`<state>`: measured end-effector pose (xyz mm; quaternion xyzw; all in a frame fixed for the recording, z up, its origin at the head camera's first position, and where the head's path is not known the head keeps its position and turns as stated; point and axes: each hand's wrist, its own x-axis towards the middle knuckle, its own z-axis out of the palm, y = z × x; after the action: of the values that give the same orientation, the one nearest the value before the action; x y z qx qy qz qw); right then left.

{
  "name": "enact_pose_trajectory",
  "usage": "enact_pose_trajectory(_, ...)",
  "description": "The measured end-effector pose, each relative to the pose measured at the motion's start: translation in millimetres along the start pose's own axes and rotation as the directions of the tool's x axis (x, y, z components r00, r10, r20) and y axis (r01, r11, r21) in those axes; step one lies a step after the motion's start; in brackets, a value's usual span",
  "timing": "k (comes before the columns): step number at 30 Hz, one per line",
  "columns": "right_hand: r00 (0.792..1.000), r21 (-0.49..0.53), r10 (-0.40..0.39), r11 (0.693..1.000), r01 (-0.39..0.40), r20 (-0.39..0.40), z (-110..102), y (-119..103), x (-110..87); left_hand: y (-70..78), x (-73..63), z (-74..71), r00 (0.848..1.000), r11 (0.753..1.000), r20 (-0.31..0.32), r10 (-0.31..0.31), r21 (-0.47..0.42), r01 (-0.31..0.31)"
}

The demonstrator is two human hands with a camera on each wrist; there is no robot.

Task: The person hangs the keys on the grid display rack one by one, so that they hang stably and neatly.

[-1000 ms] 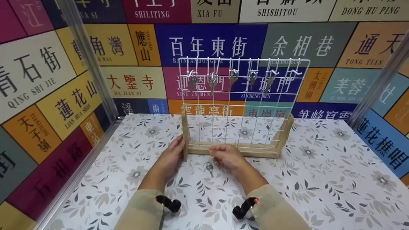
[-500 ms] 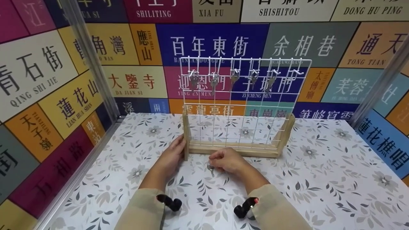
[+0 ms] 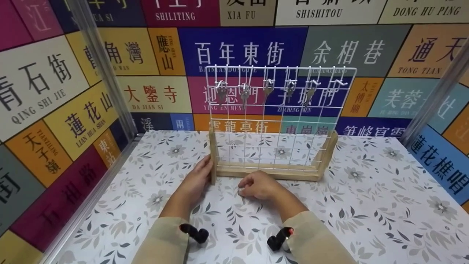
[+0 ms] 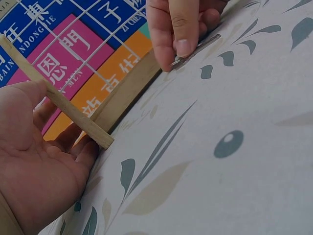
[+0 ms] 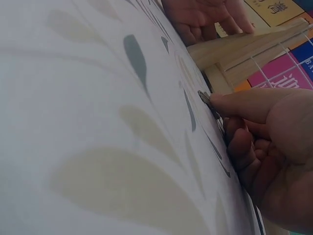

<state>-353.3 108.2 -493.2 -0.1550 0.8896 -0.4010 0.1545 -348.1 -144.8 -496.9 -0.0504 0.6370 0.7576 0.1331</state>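
My right hand (image 3: 262, 186) is low over the table in front of the rack, its thumb and fingertips pinching a small silver key (image 4: 203, 47) that lies at the tabletop. In the right wrist view, one end of that key (image 5: 204, 98) sticks out past the thumb. My left hand (image 3: 192, 183) holds the left wooden upright (image 3: 213, 157) of the rack, thumb on one side and fingers on the other. White wire grid (image 3: 278, 68) stands between the wooden uprights. Several keys (image 3: 269, 88) hang from hooks along its upper part; the rightmost hook (image 3: 340, 83) bears no key.
A floral-patterned tabletop (image 3: 384, 205) lies under everything. Behind it rises a wall (image 3: 242, 44) of coloured panels with lettering. Clear posts (image 3: 106, 69) stand at the left and right corners. Black wrist cameras (image 3: 196, 233) sit on both sleeves.
My right hand has come down and slightly toward me onto the loose key, which was lying uncovered on the table. The left hand stays on the upright.
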Motion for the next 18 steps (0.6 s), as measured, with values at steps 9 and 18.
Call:
enact_pose_trajectory(9, 0.997, -0.013, -0.068, 0.998, 0.067, -0.041, 2.7, 4.5, -4.0, 0.3, -0.8, 1.0, 1.0, 1.0, -0.003, 0.014, -0.006, -0.014)
enact_pose_trajectory(18, 0.995, 0.15, -0.081, 0.985, 0.089, -0.053, -1.2, 10.1, -7.8, 1.0, -1.1, 1.0, 1.0, 1.0, -0.018, 0.0, 0.004, 0.0)
